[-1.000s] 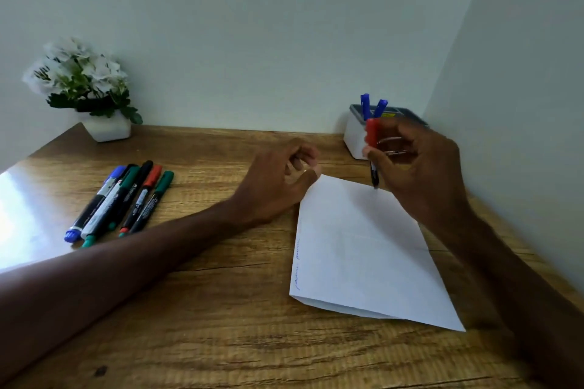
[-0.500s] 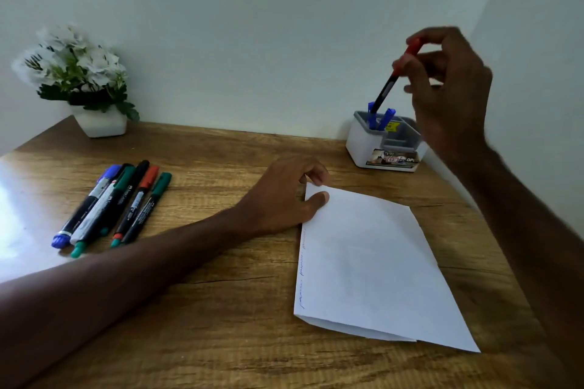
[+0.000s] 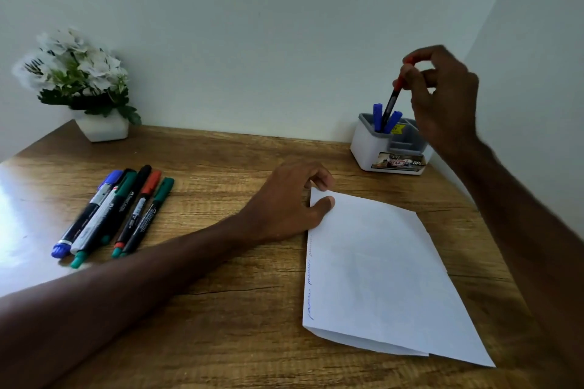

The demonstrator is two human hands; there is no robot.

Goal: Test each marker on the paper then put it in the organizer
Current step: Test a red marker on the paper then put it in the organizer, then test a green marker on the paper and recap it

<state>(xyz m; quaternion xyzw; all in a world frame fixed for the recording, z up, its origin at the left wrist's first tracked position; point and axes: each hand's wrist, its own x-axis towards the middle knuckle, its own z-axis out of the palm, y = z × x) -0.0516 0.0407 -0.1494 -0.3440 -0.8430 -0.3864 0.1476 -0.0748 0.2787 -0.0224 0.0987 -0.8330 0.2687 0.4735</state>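
My right hand (image 3: 442,98) pinches a red-capped black marker (image 3: 391,104) by its top, its lower end down inside the left compartment of the white and grey organizer (image 3: 363,148), between two blue-capped markers (image 3: 377,117). My left hand (image 3: 290,202) rests on the desk with its thumb pressing the top left corner of the folded white paper (image 3: 379,268), which carries faint blue scribbles along its left edge. Several capped markers (image 3: 120,211) in blue, green, black and red lie side by side at the left.
A white pot of white flowers (image 3: 85,85) stands in the back left corner of the wooden desk (image 3: 221,309). Walls close off the back and the right side, just behind the organizer.
My right hand lifted the red-capped marker from the paper up to the organizer and lowered its end into the left compartment. My left hand settled onto the paper's corner.
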